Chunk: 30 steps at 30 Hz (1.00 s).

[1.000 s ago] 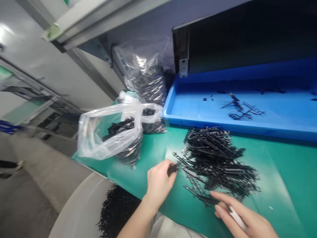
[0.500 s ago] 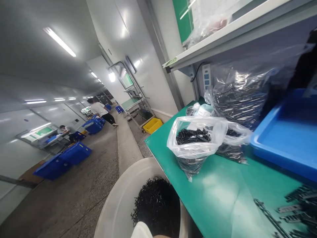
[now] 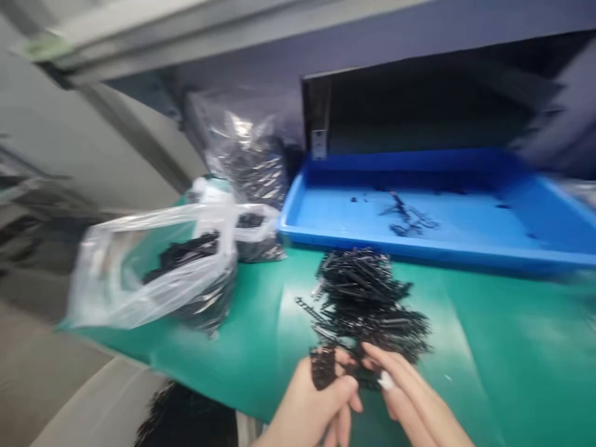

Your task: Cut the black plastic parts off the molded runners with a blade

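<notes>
My left hand (image 3: 321,397) is closed around a small bunch of black plastic strips (image 3: 323,367), held at the near edge of the pile. Close beside it, my right hand (image 3: 403,382) has its thumb and fingers closed on dark strips at the pile's front; motion blur hides the exact grip. A white cover (image 3: 385,380) sits on a digit of the right hand. The pile of thin black plastic strips (image 3: 363,285) lies on the green table mat (image 3: 251,347), just beyond both hands.
Behind the pile stands a blue tray (image 3: 419,251) with a few black pieces inside. To the left are an open clear bag (image 3: 112,310), a smaller bag (image 3: 261,239) and a large bag (image 3: 256,167) of black parts. A pale bin (image 3: 93,403) stands below the table edge; a shelf (image 3: 242,31) overhangs.
The view has swung right, from the aisle and bin to the table. Both hands now show at the pile with black strips in them; earlier only a white-covered fingertip showed over the bin.
</notes>
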Each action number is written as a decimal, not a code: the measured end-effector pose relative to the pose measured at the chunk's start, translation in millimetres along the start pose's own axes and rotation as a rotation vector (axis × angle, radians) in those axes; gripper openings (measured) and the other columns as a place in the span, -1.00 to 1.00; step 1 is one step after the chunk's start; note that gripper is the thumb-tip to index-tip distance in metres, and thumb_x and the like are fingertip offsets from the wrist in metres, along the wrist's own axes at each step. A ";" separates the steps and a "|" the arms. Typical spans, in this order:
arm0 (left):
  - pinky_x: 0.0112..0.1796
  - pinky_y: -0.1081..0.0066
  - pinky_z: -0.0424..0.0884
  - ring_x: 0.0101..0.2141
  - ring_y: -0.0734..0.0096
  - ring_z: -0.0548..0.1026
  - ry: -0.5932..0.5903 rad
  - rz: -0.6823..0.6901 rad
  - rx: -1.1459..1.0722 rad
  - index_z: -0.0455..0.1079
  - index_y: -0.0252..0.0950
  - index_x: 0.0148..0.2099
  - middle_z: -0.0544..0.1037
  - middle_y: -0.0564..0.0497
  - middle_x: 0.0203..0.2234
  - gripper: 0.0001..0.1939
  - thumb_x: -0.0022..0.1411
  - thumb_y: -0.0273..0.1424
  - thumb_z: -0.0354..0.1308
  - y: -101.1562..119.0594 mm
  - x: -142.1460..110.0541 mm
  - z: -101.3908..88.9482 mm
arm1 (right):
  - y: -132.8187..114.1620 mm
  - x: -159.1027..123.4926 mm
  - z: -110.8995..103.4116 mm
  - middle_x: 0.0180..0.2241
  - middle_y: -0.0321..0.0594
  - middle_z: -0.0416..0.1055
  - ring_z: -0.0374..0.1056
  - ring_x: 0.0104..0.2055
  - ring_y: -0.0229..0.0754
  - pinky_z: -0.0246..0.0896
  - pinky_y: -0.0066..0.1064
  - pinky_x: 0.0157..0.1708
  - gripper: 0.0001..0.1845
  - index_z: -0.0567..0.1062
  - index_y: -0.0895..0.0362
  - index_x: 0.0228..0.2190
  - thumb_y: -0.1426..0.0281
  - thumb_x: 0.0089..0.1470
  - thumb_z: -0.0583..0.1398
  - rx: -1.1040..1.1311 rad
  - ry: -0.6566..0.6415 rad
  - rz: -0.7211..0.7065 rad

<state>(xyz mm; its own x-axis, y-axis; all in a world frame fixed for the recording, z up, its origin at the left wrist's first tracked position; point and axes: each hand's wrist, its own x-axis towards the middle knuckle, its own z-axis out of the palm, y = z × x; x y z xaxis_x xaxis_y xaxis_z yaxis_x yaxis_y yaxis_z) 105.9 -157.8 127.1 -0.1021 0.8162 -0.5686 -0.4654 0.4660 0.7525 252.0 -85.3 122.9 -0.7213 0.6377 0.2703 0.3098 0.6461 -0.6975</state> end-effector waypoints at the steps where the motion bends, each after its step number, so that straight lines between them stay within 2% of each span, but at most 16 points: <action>1: -0.87 0.64 -0.06 -0.89 0.69 0.05 -0.013 -0.015 0.004 0.30 -0.33 -0.53 0.24 0.19 -0.89 -0.59 -0.06 -0.05 0.19 0.6 1.5 -0.8 | -4.8 -0.2 -3.6 -0.12 -0.18 0.44 0.42 -0.16 -0.11 0.41 -0.45 -0.35 -0.60 0.25 -0.04 0.08 0.40 0.23 -0.07 0.019 -0.037 0.036; 4: -0.85 0.67 -0.04 -0.88 0.71 0.07 -0.018 -0.026 0.045 0.31 -0.35 -0.50 0.30 0.15 -0.87 -0.65 0.02 -0.13 0.16 -0.3 2.1 -3.8 | -10.1 2.5 -4.1 -0.13 -0.17 0.41 0.40 -0.16 -0.17 0.37 -0.41 -0.24 -0.59 0.26 0.02 0.07 0.46 0.21 -0.06 0.116 -0.169 0.110; 8: -0.86 0.69 -0.07 -0.88 0.71 0.08 0.005 -0.049 0.073 0.29 -0.34 -0.48 0.30 0.16 -0.87 -0.70 0.03 -0.18 0.17 -4.7 -1.6 -2.8 | -5.5 -1.5 -1.2 -0.19 -0.12 0.42 0.38 -0.24 -0.14 0.37 -0.33 -0.32 -0.59 0.30 0.11 0.05 0.48 0.19 -0.05 0.121 -0.275 0.139; 14: -0.85 0.67 -0.05 -0.89 0.72 0.09 -0.010 -0.069 0.133 0.29 -0.33 -0.46 0.37 0.13 -0.81 -0.71 0.07 -0.18 0.14 -8.9 -2.4 -5.5 | -3.0 -5.5 -1.6 -0.28 -0.12 0.45 0.38 -0.29 -0.10 0.35 -0.31 -0.43 -0.61 0.34 0.17 0.02 0.47 0.19 -0.05 0.044 -0.239 0.069; 20: -0.84 0.68 -0.08 -0.89 0.71 0.05 0.012 -0.083 0.163 0.27 -0.32 -0.45 0.29 0.18 -0.89 -0.73 0.08 -0.20 0.12 -9.3 -3.5 -3.9 | -7.6 -4.1 -6.1 -0.35 -0.12 0.48 0.39 -0.38 -0.11 0.31 -0.35 -0.56 -0.61 0.37 0.23 -0.02 0.45 0.21 -0.09 -0.089 -0.256 0.029; 25: -0.85 0.65 -0.09 -0.88 0.74 0.01 0.049 -0.061 0.176 0.23 -0.30 -0.46 0.30 0.19 -0.80 -0.72 0.07 -0.20 0.13 -9.8 -3.9 -2.3 | -9.3 -5.6 -2.7 -0.38 -0.13 0.48 0.38 -0.40 -0.13 0.29 -0.37 -0.57 -0.61 0.37 0.23 -0.02 0.44 0.22 -0.10 -0.139 -0.206 0.020; 30: -0.81 0.64 -0.09 -0.85 0.76 0.06 0.085 -0.002 0.112 0.17 -0.28 -0.40 0.30 0.22 -0.72 -0.72 0.06 -0.20 0.16 -17.6 -0.9 -3.3 | -11.0 -7.8 3.9 -0.36 -0.12 0.49 0.38 -0.41 -0.16 0.29 -0.42 -0.58 -0.61 0.38 0.21 -0.03 0.44 0.22 -0.11 -0.143 -0.158 0.025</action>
<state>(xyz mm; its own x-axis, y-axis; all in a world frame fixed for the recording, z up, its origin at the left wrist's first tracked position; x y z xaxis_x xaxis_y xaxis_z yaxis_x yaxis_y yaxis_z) 111.3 -167.8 113.3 -0.1780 0.7857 -0.5924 -0.3651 0.5064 0.7812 251.8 -99.0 125.9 -0.7971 0.5876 0.1389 0.4053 0.6912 -0.5983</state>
